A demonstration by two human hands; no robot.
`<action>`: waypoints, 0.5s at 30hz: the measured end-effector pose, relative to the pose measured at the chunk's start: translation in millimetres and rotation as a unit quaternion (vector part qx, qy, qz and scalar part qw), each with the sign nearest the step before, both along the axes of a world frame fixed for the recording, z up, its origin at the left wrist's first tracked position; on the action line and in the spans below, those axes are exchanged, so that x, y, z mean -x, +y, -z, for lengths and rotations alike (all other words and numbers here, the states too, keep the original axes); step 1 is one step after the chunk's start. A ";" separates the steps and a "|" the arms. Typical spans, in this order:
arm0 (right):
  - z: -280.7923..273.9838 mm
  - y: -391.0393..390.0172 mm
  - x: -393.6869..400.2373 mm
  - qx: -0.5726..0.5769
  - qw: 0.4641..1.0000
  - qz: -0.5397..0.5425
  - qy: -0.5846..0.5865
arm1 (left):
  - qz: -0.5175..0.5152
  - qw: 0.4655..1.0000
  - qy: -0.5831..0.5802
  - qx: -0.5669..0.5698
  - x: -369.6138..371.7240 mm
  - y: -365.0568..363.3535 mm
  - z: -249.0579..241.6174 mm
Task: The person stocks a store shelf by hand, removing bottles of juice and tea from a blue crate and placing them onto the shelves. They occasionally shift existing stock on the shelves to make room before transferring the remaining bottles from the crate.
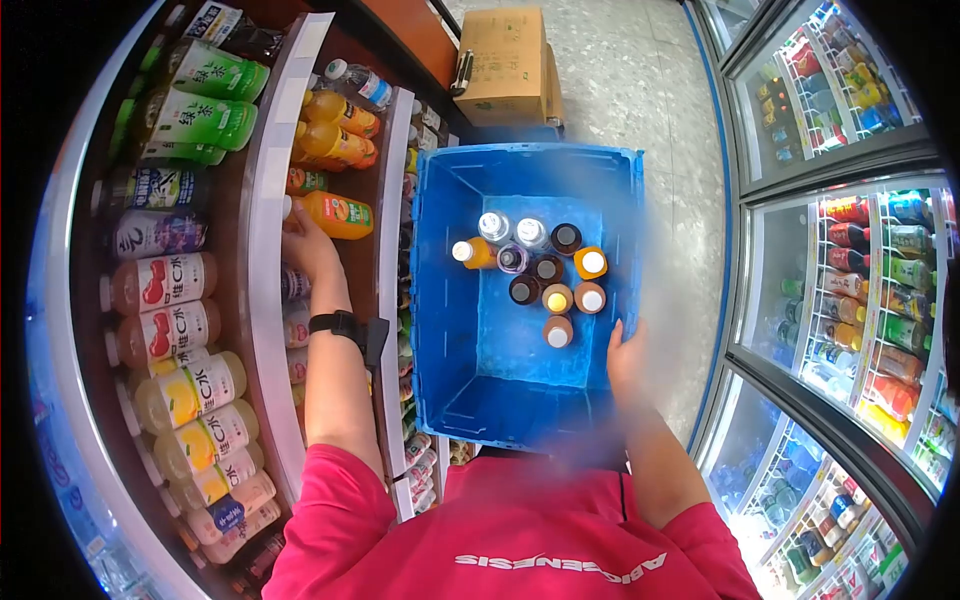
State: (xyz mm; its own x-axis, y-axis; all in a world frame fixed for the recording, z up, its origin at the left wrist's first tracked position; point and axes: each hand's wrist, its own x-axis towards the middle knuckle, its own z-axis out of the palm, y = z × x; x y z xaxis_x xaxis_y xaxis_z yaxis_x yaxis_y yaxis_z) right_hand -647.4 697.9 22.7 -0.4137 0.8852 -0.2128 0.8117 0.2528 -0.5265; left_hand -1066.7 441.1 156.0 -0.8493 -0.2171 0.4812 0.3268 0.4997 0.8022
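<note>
My left hand [316, 252] reaches into the shelf on the left. Its fingers close at the neck of an orange juice bottle [338, 215], which lies with its cap toward me; the fingertips are partly hidden. A black band [338, 323] circles that wrist. My right hand [628, 362] grips the right rim of a blue plastic crate [455, 400], thumb on the inner side and the other fingers out of sight. Several drink bottles stand grouped in the crate, among them a yellow-capped bottle [557, 299] and an orange drink bottle [474, 253].
Shelves on the left hold rows of bottles, with green tea bottles [205, 120] and vitamin drink bottles [190, 390] nearest. A cardboard box [500, 65] stands beyond the crate. Glass-door fridges [845, 270] line the right side. A blurry smear covers part of the crate's right edge.
</note>
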 end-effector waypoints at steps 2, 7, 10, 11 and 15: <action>-11.7 -1.1 3.6 -0.017 1.000 0.000 0.002 | -0.095 0.978 0.048 0.177 -3.7 0.0 7.7; 13.4 0.8 -9.3 0.006 0.997 -0.042 -0.059 | -0.165 0.934 -0.059 0.312 -29.1 13.9 26.7; 8.9 -0.9 -10.6 -0.016 0.997 -0.053 -0.047 | -0.154 0.968 -0.106 0.168 -16.9 12.3 41.1; -1.0 -1.1 -4.1 -0.021 0.999 -0.031 -0.026 | -0.155 0.968 -0.108 0.168 -15.9 12.0 43.4; 0.0 -2.2 -2.9 -0.046 0.998 -0.033 -0.022 | -0.216 0.952 -0.170 0.133 -20.7 23.9 57.5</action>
State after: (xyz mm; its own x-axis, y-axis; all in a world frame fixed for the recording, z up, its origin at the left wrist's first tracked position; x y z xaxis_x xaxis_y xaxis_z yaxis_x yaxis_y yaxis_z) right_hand -644.5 695.7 22.7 -0.4642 0.8726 -0.1519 0.8135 0.3522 -0.4628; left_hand -1045.9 465.0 98.5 -0.8254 -0.4899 0.2804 -0.2115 0.7290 0.6510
